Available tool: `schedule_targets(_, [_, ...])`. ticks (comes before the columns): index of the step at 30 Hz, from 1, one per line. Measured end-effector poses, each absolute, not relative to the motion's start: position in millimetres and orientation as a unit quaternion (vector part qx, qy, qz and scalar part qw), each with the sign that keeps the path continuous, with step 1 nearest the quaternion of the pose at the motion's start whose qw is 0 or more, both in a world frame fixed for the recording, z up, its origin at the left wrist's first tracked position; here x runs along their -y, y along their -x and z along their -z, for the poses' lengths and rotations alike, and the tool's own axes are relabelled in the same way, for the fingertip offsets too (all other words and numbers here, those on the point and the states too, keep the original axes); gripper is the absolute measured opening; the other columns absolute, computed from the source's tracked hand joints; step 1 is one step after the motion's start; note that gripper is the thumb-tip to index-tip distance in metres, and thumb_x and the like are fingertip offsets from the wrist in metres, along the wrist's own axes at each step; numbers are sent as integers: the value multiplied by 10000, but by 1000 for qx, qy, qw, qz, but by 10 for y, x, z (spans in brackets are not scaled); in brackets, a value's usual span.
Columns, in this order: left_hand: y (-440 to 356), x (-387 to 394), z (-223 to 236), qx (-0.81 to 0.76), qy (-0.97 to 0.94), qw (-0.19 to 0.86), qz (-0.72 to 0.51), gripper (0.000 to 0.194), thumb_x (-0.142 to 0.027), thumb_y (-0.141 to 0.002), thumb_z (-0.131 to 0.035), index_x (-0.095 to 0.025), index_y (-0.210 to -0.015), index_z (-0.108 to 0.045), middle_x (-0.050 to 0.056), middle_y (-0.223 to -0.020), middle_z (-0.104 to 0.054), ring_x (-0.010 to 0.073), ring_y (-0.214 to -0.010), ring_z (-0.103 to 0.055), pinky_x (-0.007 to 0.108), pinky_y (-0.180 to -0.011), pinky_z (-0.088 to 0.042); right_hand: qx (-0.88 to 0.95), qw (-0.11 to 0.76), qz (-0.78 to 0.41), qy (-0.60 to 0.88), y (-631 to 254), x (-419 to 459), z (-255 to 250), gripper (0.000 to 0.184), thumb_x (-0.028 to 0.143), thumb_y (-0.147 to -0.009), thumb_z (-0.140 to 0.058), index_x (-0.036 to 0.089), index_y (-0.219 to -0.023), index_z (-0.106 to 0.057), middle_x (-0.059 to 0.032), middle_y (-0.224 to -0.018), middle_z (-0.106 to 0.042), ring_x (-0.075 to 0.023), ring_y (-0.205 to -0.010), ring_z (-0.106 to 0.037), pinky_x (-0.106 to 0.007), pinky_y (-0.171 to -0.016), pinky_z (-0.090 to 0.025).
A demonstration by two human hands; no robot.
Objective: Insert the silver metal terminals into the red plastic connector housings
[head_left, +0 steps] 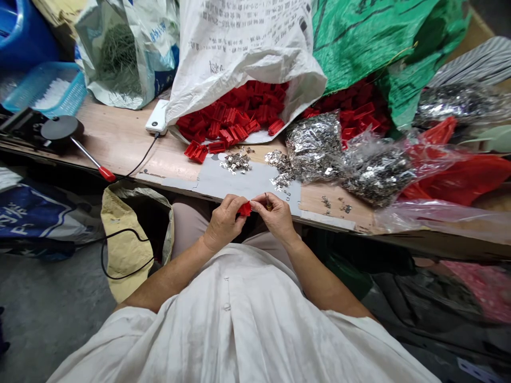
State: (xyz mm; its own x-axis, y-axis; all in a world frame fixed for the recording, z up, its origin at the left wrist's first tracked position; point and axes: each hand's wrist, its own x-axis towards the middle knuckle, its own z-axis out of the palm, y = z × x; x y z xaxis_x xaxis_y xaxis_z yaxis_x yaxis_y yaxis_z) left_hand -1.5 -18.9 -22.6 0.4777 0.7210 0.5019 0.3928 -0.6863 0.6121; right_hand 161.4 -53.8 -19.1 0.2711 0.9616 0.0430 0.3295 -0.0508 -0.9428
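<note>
Just off the table's front edge, my left hand (227,219) pinches a small red plastic part (245,208). The fingertips of my right hand (277,215) are closed right beside that part's right end. Between the right fingers is a thin brown stick-like tool (269,202), mostly hidden. Whether those fingertips also hold a small metal piece cannot be made out. On the grey sheet (247,181) in front of the hands lie two piles of small shiny metal pieces, a left pile (237,163) and a right pile (281,169).
A white sack (247,32) spills red plastic parts (233,119) onto the table. Bags of metal pieces (313,146) and a green sack (383,42) stand right. A lever device (62,130), a white power bank (158,117) and a blue basket (75,88) are left; an open yellowish sack (128,250) stands below.
</note>
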Motion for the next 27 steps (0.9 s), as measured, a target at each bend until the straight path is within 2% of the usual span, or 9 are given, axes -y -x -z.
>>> schedule_targets(9, [5,182,191,-348,-818,208,-409,282,-102,-796,-573,-211,-1050,-515,28,-929,-606,158,-893,-590,277,-789,-502,507,474,-337,636,-1579,573,198,211,400,-840,-611,203,-841,-686,-25,-829,-719,-154,-697,-601,-273,-682,-463])
schedule_targets(21, [1,189,212,-342,-819,206,-412,287,-88,-799,-570,-204,-1056,-517,34,-938,-602,157,-890,-583,269,-781,-493,531,443,-346,634,-1625,537,182,195,396,-827,-611,203,-828,-640,-13,-801,-676,-135,-670,-565,-255,-651,-442])
schedule_targets(24, [-2,187,203,-342,-820,208,-410,298,-78,-790,-561,-205,-1056,-516,32,-938,-600,158,-887,-581,270,-781,-490,541,428,-343,638,-1648,519,111,206,396,-857,-572,199,-850,-634,-5,-776,-649,-118,-612,-524,-248,-605,-423])
schedule_targets(27, [3,180,179,-351,-816,214,-408,296,-75,-781,-567,-208,-1041,-515,24,-914,-594,158,-872,-580,272,-781,-487,562,415,-340,629,-1693,504,29,195,357,-892,-535,196,-920,-641,-8,-807,-643,-114,-628,-521,-249,-626,-418])
